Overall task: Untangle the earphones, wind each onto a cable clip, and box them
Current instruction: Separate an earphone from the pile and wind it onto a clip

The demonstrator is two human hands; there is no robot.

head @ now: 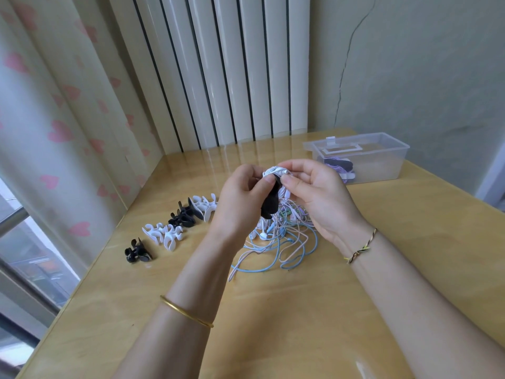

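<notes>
**A:** The black cable clip (269, 206) is up above the table (273, 324), with white earphone cable (273, 170) wound round its top end.

**B:** And the grips?

**A:** The left hand (243, 195) has its grip clamped on the clip, thumb across it. The right hand (314, 192) pinches the white coil from the other side.

**B:** Underneath?

**A:** The tangle of earphones (281, 244), blue, pink and white, lies on the table right below the hands. A row of spare clips (175, 228), black and white, sits to the left. The clear box (363, 160) stands far right, with purple cable inside.
</notes>
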